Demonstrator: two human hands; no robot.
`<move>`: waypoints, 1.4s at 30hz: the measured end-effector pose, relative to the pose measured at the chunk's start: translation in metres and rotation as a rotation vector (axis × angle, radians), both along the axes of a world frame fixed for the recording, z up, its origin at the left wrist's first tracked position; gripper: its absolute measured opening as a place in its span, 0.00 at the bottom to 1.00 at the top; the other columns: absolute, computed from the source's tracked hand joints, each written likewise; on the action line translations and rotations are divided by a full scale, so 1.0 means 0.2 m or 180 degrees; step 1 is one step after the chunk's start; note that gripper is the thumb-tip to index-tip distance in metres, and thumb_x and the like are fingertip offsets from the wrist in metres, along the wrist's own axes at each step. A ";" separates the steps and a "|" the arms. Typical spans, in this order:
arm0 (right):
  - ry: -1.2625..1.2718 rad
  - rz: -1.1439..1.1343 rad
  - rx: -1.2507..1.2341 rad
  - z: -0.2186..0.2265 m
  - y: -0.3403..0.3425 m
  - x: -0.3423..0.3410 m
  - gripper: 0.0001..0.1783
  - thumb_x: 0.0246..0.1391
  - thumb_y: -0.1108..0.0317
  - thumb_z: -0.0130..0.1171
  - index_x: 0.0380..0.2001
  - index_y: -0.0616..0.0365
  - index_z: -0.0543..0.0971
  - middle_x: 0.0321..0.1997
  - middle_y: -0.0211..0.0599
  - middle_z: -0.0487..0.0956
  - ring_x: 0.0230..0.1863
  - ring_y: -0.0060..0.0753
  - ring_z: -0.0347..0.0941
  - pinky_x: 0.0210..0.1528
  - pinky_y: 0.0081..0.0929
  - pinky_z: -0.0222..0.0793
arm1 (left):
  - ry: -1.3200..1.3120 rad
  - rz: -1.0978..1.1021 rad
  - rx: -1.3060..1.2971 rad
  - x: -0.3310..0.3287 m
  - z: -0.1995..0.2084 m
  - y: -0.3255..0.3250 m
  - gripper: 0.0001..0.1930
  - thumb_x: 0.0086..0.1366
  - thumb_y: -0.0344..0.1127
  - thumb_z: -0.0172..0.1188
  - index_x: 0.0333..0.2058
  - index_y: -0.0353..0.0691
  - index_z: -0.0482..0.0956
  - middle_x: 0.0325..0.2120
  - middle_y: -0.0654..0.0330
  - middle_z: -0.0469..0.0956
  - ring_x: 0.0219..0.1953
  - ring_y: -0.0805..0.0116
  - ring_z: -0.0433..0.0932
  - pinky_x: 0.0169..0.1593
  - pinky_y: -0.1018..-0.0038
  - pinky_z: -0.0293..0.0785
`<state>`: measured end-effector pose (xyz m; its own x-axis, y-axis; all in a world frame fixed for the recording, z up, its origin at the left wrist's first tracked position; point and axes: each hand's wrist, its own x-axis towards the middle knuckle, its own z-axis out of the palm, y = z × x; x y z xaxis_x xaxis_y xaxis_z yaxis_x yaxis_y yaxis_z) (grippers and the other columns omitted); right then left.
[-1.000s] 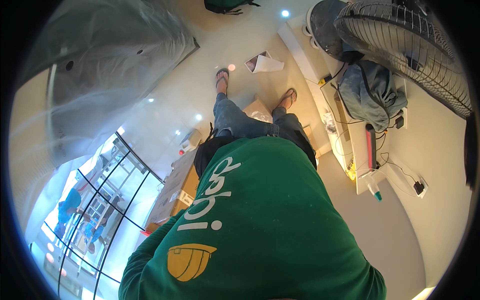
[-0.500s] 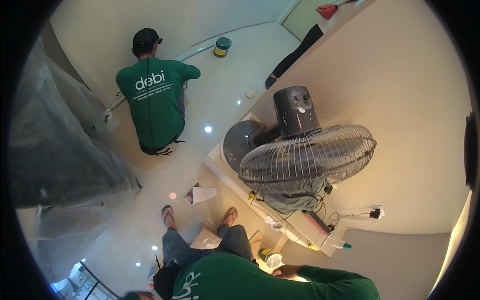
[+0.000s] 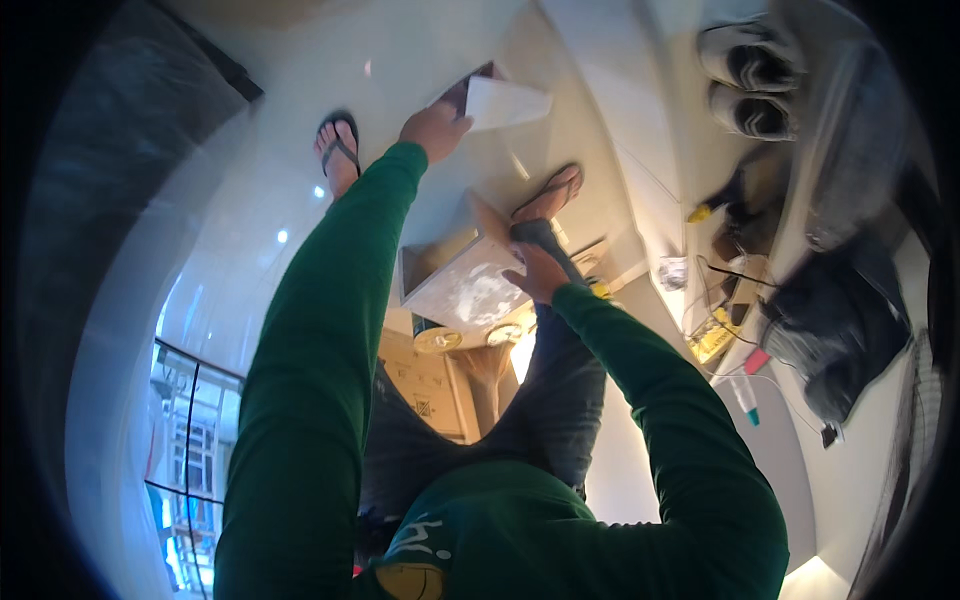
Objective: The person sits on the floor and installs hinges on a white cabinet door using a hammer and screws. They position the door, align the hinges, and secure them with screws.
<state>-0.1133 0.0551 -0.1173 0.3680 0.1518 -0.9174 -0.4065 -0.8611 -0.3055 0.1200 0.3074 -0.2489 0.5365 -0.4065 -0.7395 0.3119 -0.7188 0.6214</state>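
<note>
My left hand (image 3: 437, 130) reaches forward over the floor, fingers curled at the near left edge of a small open box (image 3: 508, 103) with a white flap and a dark inside. Some of those fingers are blurred. My right hand (image 3: 540, 272) hangs by my right knee, its fingers apart and empty. They are at the right edge of a box-like wooden stand (image 3: 465, 292) with white smears on top. Whether they touch it I cannot tell. Round yellowish lids (image 3: 437, 341) show below the stand, near a brown cardboard box (image 3: 425, 378) between my legs.
My feet in flip-flops (image 3: 338, 145) stand either side of the stand. On the right ledge are shoes (image 3: 752, 70), a dark cloth (image 3: 850, 320), loose cables and a white bottle with a green tip (image 3: 747, 400). Plastic sheeting (image 3: 110, 150) hangs at left.
The view has tilted down; the co-worker and the fan are out of it. My left hand has come from my side forward to the small box, and my right hand has moved to the stand.
</note>
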 end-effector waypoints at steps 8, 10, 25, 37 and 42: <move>-0.1161 0.1540 0.1309 -0.64 0.20 -0.14 0.26 0.55 0.53 0.73 0.54 0.51 0.82 0.63 0.43 0.74 0.76 0.59 0.61 0.70 0.55 0.67 | -0.0367 0.0076 0.1036 -0.42 -0.61 -0.28 0.34 0.65 0.62 0.66 0.57 0.39 0.83 0.49 0.44 0.85 0.56 0.42 0.82 0.59 0.51 0.77; -0.0649 0.1505 0.1203 -0.67 0.24 -0.14 0.18 0.56 0.54 0.71 0.45 0.51 0.85 0.54 0.38 0.78 0.73 0.58 0.63 0.66 0.53 0.71 | -0.0650 0.0143 0.0984 -0.45 -0.75 -0.40 0.35 0.69 0.60 0.65 0.60 0.33 0.79 0.49 0.43 0.85 0.55 0.43 0.83 0.61 0.57 0.77; -0.1988 -0.0554 0.1483 -0.62 0.96 0.30 0.09 0.56 0.71 0.62 0.38 0.58 0.87 0.49 0.42 0.84 0.60 0.49 0.75 0.62 0.44 0.73 | -0.1494 0.0478 0.0119 -0.06 0.01 0.20 0.19 0.73 0.43 0.62 0.54 0.36 0.79 0.41 0.46 0.88 0.41 0.43 0.87 0.45 0.54 0.82; 0.1577 -0.2703 0.0803 -0.27 -0.14 -0.11 0.39 0.67 0.40 0.64 0.67 0.59 0.73 0.57 0.48 0.82 0.50 0.36 0.82 0.46 0.35 0.82 | -0.1224 -0.3615 -0.0785 -1.31 0.44 0.15 0.18 0.69 0.39 0.57 0.55 0.42 0.81 0.74 0.46 0.62 0.78 0.42 0.57 0.74 0.38 0.60; 0.1125 -0.1129 0.0462 -0.40 0.05 -0.38 0.29 0.60 0.50 0.68 0.53 0.64 0.83 0.42 0.58 0.88 0.46 0.56 0.87 0.52 0.44 0.80 | -0.1060 -0.4547 -0.0771 -1.30 0.31 0.34 0.26 0.72 0.44 0.56 0.65 0.43 0.78 0.79 0.49 0.53 0.83 0.48 0.44 0.81 0.40 0.42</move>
